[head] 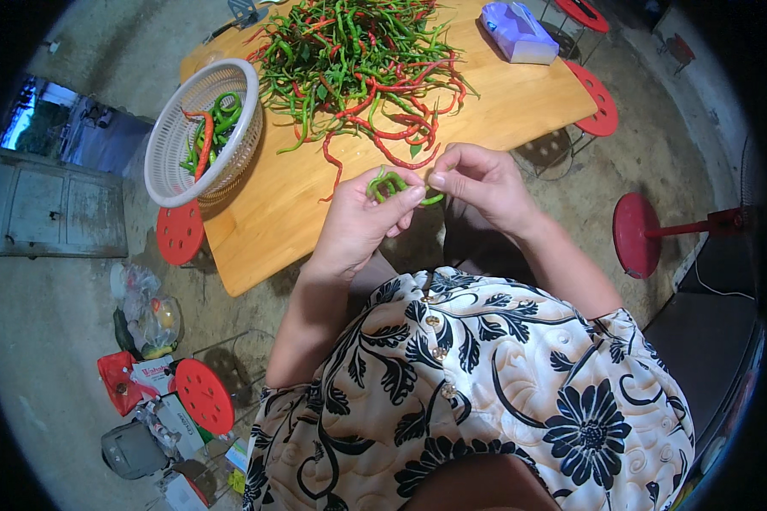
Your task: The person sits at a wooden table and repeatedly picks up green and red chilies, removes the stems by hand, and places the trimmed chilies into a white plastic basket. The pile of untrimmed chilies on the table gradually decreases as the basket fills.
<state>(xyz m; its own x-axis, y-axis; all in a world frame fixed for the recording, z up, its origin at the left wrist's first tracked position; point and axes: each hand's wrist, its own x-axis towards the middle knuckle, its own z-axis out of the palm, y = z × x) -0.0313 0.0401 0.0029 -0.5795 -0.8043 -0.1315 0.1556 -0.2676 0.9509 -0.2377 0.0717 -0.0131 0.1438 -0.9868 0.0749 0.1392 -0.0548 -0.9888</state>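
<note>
Curled green chili peppers (390, 185) lie in my left hand (364, 214), between its fingers and palm. My right hand (486, 185) meets it at the table's front edge, thumb and forefinger pinched at the end of a green chili; whatever is between those fingertips is too small to tell. Beyond both hands a large heap of red and green chilies (358, 70) with stems and some leaves covers the back of the wooden table (255, 255). At the left stands a white plastic colander basket (251, 121) with several green chilies and a red one inside.
A purple tissue pack (518, 32) lies at the table's back right. Red stools (204, 396) stand around the table. A red fan base (636, 235) is on the floor at the right. Plastic bags (160, 316) and boxes lie at the left by the wall.
</note>
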